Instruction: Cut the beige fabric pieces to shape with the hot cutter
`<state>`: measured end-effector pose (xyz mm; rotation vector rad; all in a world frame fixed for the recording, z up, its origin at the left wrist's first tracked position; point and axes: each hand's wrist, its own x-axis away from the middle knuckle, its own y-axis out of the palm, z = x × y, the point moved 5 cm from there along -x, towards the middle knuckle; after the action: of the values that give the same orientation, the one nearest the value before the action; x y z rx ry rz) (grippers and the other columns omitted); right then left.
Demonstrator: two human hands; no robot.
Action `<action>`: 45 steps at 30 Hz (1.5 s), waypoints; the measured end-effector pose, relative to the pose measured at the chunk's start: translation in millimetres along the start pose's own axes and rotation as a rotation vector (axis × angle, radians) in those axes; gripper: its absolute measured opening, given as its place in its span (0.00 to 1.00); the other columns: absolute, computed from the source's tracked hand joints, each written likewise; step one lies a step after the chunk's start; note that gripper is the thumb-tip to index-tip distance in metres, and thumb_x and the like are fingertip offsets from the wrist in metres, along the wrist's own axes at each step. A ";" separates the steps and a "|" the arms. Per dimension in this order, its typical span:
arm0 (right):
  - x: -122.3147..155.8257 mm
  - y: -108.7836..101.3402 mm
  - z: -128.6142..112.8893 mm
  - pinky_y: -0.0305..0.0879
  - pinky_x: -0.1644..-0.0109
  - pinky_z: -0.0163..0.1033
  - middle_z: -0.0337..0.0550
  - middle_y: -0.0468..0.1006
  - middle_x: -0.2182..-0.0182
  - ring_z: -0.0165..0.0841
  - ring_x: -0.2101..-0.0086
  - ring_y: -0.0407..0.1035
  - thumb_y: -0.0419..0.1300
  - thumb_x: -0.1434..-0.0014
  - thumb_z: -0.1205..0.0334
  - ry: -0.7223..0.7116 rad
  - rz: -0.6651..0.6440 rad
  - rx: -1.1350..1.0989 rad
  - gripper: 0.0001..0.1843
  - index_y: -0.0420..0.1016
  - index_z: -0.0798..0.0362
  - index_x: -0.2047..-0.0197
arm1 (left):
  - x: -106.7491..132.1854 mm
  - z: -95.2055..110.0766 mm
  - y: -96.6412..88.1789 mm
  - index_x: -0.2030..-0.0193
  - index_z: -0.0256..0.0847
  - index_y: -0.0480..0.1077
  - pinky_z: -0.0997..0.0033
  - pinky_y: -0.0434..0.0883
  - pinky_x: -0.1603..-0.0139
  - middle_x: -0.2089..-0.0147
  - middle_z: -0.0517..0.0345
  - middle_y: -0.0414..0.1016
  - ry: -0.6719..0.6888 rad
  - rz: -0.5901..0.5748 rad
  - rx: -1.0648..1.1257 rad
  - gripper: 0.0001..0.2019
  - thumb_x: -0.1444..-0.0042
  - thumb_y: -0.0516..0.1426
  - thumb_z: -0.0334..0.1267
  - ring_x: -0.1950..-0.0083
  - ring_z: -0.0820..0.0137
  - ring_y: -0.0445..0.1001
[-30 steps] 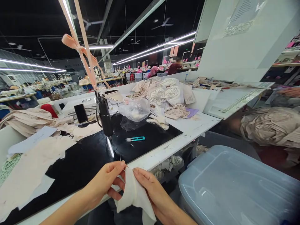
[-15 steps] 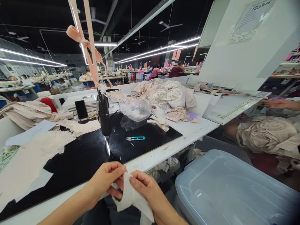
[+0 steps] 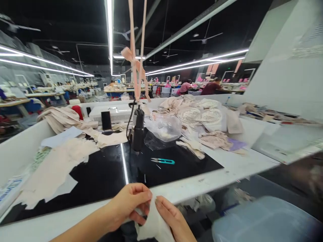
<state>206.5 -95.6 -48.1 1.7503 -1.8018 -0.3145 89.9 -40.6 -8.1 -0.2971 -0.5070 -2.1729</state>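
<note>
A cream fabric piece (image 3: 154, 226) is held between my two hands just in front of the table's near edge. My left hand (image 3: 131, 205) pinches its upper left edge, with the other fingers curled. On its right side my right hand (image 3: 173, 215) grips it between thumb and fingers. Part of the fabric drops out of view at the bottom. Beyond my hands, teal thread snips (image 3: 163, 161) lie on the black mat (image 3: 101, 178). A black hand-held tool (image 3: 138, 129) hangs above the mat from peach fabric straps (image 3: 136, 74).
Cut fabric sheets (image 3: 60, 161) cover the mat's left side. A phone (image 3: 106, 120) leans by a white box (image 3: 116, 114). Behind the snips lie a clear plastic bag (image 3: 165, 127) and piled fabric pieces (image 3: 202, 114). A bluish plastic lid (image 3: 264, 222) sits low at right.
The view has swung left, so the table and tool appear farther right. My hands still hold the cream fabric. The tool hangs at a slightly different angle.
</note>
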 end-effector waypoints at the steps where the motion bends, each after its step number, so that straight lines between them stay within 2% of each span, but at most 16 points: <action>1: -3.7 0.2 1.1 0.54 0.71 0.30 0.36 0.70 0.78 0.23 0.77 0.58 0.75 0.55 0.42 0.002 -0.010 0.004 0.26 0.76 0.57 0.71 | -1.7 -1.0 -2.3 0.68 0.37 0.70 0.72 0.72 0.75 0.70 0.59 0.68 0.001 0.008 0.005 0.28 0.62 0.71 0.60 0.71 0.73 0.69; 3: -8.1 2.8 2.7 0.55 0.71 0.30 0.36 0.70 0.78 0.23 0.77 0.58 0.75 0.55 0.43 0.011 -0.019 0.004 0.25 0.76 0.57 0.71 | -2.4 -2.6 -6.9 0.68 0.37 0.70 0.72 0.72 0.75 0.69 0.59 0.68 0.008 0.007 0.014 0.28 0.62 0.70 0.61 0.71 0.73 0.69; 7: -3.6 16.7 3.1 0.56 0.71 0.29 0.36 0.71 0.78 0.23 0.76 0.59 0.75 0.54 0.44 0.042 -0.010 -0.078 0.24 0.76 0.57 0.71 | 7.1 -5.3 -14.0 0.64 0.36 0.72 0.74 0.72 0.73 0.64 0.56 0.70 0.015 -0.028 0.069 0.28 0.52 0.65 0.63 0.69 0.73 0.71; 12: 5.7 27.6 -0.7 0.61 0.68 0.31 0.36 0.72 0.76 0.26 0.74 0.63 0.75 0.52 0.48 0.047 0.092 -0.144 0.20 0.75 0.54 0.70 | 25.0 -7.4 -15.3 0.62 0.38 0.71 0.74 0.72 0.67 0.62 0.57 0.71 0.025 -0.085 0.012 0.24 0.46 0.63 0.61 0.67 0.74 0.70; 18: 8.6 29.7 -4.3 0.58 0.73 0.31 0.33 0.69 0.79 0.25 0.78 0.59 0.77 0.56 0.47 0.017 0.087 -0.097 0.23 0.73 0.54 0.71 | 40.0 -10.8 -21.0 0.62 0.38 0.73 0.80 0.64 0.71 0.69 0.62 0.71 -0.034 -0.042 -0.138 0.22 0.57 0.71 0.51 0.70 0.77 0.67; 21: 9.7 31.7 -4.3 0.58 0.73 0.30 0.33 0.69 0.79 0.24 0.78 0.59 0.76 0.54 0.46 0.011 0.054 -0.060 0.23 0.72 0.55 0.71 | 45.2 -11.0 -25.8 0.63 0.38 0.76 0.79 0.65 0.71 0.73 0.64 0.69 -0.043 -0.034 -0.170 0.21 0.58 0.72 0.50 0.72 0.77 0.65; 24: 10.9 34.9 -2.8 0.60 0.73 0.31 0.35 0.72 0.78 0.25 0.78 0.62 0.75 0.53 0.45 0.022 0.016 -0.017 0.24 0.72 0.55 0.70 | 50.6 -11.0 -26.5 0.60 0.39 0.78 0.77 0.68 0.69 0.70 0.63 0.70 -0.039 -0.031 -0.155 0.20 0.57 0.71 0.48 0.69 0.75 0.68; 28: 11.4 37.4 -3.5 0.59 0.74 0.32 0.34 0.72 0.80 0.26 0.79 0.63 0.76 0.55 0.45 0.027 0.013 -0.021 0.24 0.71 0.53 0.70 | 55.6 -13.9 -20.2 0.58 0.42 0.78 0.81 0.66 0.71 0.67 0.63 0.71 -0.014 -0.045 -0.170 0.19 0.55 0.70 0.47 0.68 0.76 0.67; 34: 11.5 36.6 -11.5 0.57 0.74 0.31 0.31 0.70 0.81 0.24 0.79 0.60 0.78 0.58 0.47 -0.015 0.076 -0.044 0.24 0.73 0.54 0.71 | 58.5 -27.9 -16.0 0.65 0.38 0.78 0.78 0.71 0.73 0.70 0.59 0.73 -0.004 -0.098 -0.177 0.19 0.54 0.69 0.53 0.71 0.74 0.68; 39: 10.1 40.2 -13.7 0.57 0.74 0.31 0.30 0.70 0.81 0.24 0.79 0.62 0.78 0.58 0.50 -0.019 0.075 -0.125 0.22 0.73 0.53 0.71 | 66.0 -30.5 -29.0 0.68 0.37 0.78 0.79 0.72 0.74 0.76 0.63 0.67 0.024 0.001 -0.215 0.21 0.56 0.70 0.55 0.74 0.76 0.65; 45: 5.2 36.3 -15.2 0.62 0.70 0.33 0.33 0.76 0.77 0.28 0.76 0.68 0.78 0.56 0.51 -0.033 0.076 -0.214 0.20 0.74 0.52 0.69 | 71.7 -34.7 -47.2 0.68 0.36 0.78 0.76 0.72 0.74 0.79 0.65 0.62 -0.008 0.097 -0.288 0.27 0.61 0.69 0.61 0.75 0.75 0.63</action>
<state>185.4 -93.4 -14.5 1.5334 -1.7813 -0.4885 8.0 -81.0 -23.3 -0.4765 -0.1773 -2.1485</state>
